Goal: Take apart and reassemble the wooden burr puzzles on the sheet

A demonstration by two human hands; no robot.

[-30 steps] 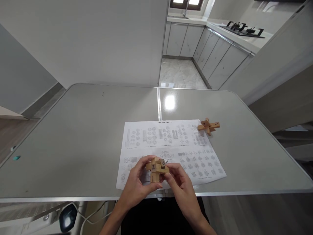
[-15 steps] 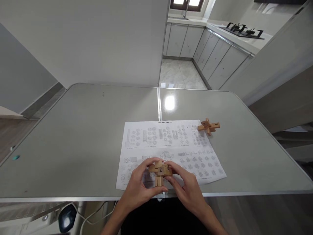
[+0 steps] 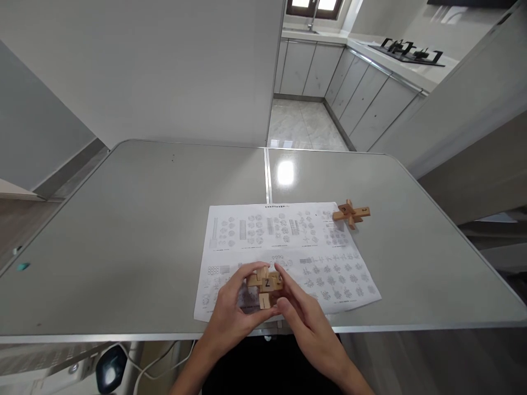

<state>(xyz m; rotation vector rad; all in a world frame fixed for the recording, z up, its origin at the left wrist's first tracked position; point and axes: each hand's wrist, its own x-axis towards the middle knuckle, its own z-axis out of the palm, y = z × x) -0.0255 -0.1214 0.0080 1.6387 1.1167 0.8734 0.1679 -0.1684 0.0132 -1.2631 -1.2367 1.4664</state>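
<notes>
A wooden interlocking puzzle (image 3: 264,286) with a "2" marked on one block is held just above the near edge of a printed instruction sheet (image 3: 288,241). My left hand (image 3: 233,312) grips it from the left, fingers curled round its top and bottom. My right hand (image 3: 307,318) holds its right side with fingertips pressed against the blocks. A second wooden cross-shaped puzzle (image 3: 351,213) lies on the table at the sheet's far right corner, away from both hands.
The grey table (image 3: 135,230) has a seam down its middle and a metal front edge. A small teal object (image 3: 22,266) lies at the far left edge. Cables and a dark device (image 3: 107,366) hang below the table. A kitchen opens beyond.
The puzzle has been turned in my hands and sits slightly lower and further left. My right hand has shifted its fingers along the puzzle's right side.
</notes>
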